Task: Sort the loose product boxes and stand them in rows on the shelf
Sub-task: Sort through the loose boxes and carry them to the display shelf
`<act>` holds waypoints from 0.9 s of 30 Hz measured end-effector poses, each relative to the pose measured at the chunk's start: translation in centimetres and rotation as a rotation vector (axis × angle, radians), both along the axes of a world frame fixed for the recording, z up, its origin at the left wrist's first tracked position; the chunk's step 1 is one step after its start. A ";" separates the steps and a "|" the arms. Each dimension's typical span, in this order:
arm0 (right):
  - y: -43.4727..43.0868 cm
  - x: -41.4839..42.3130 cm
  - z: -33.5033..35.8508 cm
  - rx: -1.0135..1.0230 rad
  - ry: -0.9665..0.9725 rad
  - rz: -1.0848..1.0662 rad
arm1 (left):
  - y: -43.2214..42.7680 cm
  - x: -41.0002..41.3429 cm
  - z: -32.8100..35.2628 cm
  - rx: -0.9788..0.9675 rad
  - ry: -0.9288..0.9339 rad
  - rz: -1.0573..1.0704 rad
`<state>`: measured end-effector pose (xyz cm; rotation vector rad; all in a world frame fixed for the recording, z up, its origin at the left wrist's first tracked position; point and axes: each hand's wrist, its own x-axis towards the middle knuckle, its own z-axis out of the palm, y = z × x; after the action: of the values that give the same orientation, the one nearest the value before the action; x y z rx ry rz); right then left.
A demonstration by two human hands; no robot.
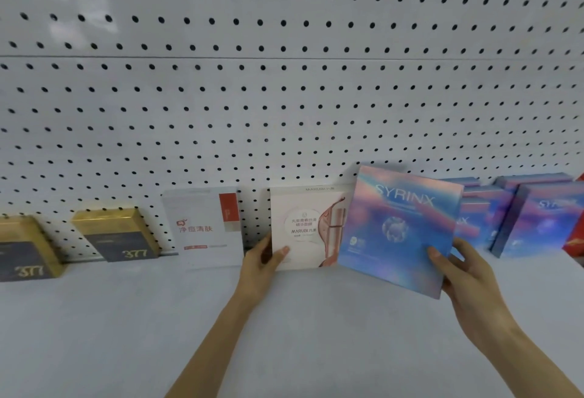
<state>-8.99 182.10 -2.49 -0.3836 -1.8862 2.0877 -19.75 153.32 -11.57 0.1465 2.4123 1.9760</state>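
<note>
— Where is the iridescent blue-and-pink SYRINX cardboard box [398, 230] sitting?
— The right hand [458, 268] is pinching its lower right corner, thumb lying on the front, the other fingers curling behind. The box is tilting and overlapping the pale pink MARUBI box [308, 227].
— And the left hand [264, 258]?
— It is gripping the pink box's lower left corner, thumb in front, as the box is standing on the white shelf [284, 318] against the pegboard [284, 97].

Single head-worn wide-angle view, close to the shelf [101, 334], facing square onto its rear pegboard wall [284, 97] and tilted slightly downward; the shelf surface fills the lower frame, the pegboard the upper.
</note>
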 end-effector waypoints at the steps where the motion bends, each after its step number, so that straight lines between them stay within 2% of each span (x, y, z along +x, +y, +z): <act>1: 0.0 0.2 0.0 0.000 0.010 0.011 | 0.1 0.1 0.0 -0.013 -0.008 -0.002; 7: 1.5 2.0 -0.3 -0.051 0.090 -0.069 | 0.9 1.2 -0.6 -0.189 -0.001 0.095; 12: 5.0 4.9 -1.6 -0.128 0.108 -0.177 | 4.1 6.4 0.4 -0.142 -0.011 0.324; 15: 7.6 6.7 -2.8 -0.146 0.089 -0.216 | 6.8 8.6 1.1 -0.162 0.119 0.369; 20: 13.2 9.0 -4.9 -0.176 0.054 -0.277 | 14.2 10.7 3.5 -0.164 0.284 0.032; 23: 17.7 9.3 -4.7 -0.213 0.072 -0.276 | 19.3 11.6 4.9 -0.168 0.300 -0.166; 27: 24.8 8.2 -3.9 -0.225 0.095 -0.243 | 26.9 11.4 5.8 -0.170 0.253 -0.278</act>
<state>-0.78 206.87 -6.43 -0.5262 -1.4750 2.1144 -8.34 180.18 -5.81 0.7250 2.5207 1.7145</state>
